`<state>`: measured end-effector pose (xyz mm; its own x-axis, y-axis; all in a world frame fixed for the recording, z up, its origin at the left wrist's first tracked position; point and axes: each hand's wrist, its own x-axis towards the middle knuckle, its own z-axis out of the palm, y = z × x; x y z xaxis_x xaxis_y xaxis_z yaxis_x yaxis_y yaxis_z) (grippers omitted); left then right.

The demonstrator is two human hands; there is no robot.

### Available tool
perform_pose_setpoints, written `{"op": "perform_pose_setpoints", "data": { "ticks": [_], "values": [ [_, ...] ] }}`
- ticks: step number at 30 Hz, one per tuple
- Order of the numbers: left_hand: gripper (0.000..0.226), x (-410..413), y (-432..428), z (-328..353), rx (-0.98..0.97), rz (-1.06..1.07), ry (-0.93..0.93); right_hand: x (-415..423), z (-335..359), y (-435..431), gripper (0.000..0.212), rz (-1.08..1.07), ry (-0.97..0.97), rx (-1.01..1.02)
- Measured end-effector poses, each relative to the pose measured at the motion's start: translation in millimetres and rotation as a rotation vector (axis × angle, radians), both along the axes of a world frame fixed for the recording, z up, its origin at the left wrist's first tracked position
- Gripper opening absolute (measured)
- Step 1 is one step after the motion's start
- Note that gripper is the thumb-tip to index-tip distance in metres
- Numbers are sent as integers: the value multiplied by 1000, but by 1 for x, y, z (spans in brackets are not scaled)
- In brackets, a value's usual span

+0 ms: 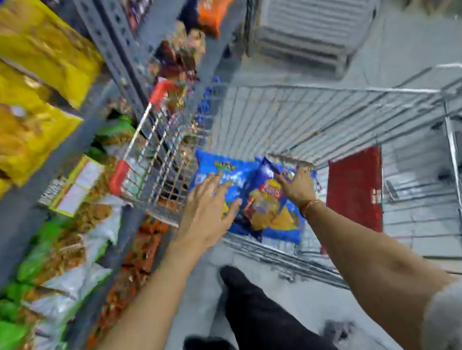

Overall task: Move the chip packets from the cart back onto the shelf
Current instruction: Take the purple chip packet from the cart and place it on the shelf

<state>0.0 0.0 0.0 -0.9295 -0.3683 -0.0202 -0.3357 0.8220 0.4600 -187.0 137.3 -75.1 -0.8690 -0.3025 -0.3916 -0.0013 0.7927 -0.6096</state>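
1. Two bare forearms are seen reaching forward and down into a silver wire shopping cart with red plastic corner guards (pixel 160 162), viewed from the wearer's head; the picture is blurred by motion.
2. Several glossy blue chip packets with yellow chip pictures (pixel 267 199) are piled in the basket of the cart, against its near wall.
3. The left hand (pixel 209 206) is held open, palm down, fingers spread; it is placed over the left part of the pile, fingertips on or just above a blue packet. Contact cannot be told.
4. The right hand (pixel 295 185) is set on the right side of the topmost packet, fingers curled over its upper edge. A firm grip cannot be confirmed.
5. A grey metal shelf unit (pixel 109 39) is stood to the left of the cart, stocked with large yellow snack bags (pixel 0 121) above and green-and-white snack bags (pixel 39 261) below.
6. Black trouser legs (pixel 263 322) are seen below, on a pale floor.
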Motion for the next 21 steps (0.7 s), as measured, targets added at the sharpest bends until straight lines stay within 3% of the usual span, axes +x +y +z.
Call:
{"op": "perform_pose_setpoints", "data": {
  "ticks": [3,4,6,8,11,13,14,17,18,21],
  "values": [
    [50,0,10,-22,-18,-40,-65,6,-22,19,108,-72,-302,-52],
    [50,-1,10,-23,2,-35,-113,6,-37,23,111,-129,-404,-49],
    [51,-3,11,-27,-10,-30,-125,4,-82,31,87,-238,-566,-98],
    [54,-5,9,-26,9,-1,-124,-1,-137,37,85,-286,-647,-184],
    [57,-4,10,-28,-39,17,-123,15,-117,15,48,-382,-698,-215],
    [56,-4,12,-27,-51,28,-95,16,-106,2,35,-419,-687,-190],
    [56,-3,12,-28,-50,42,-80,13,-110,-1,37,-449,-681,-209],
    [56,-1,14,-27,-42,60,-55,9,-118,-7,96,-483,-645,-256],
    [55,0,14,-27,-36,63,-42,8,-116,-9,102,-492,-653,-267],
    [52,1,15,-25,-29,68,-41,6,-109,-13,93,-464,-634,-281]
  ]
}}
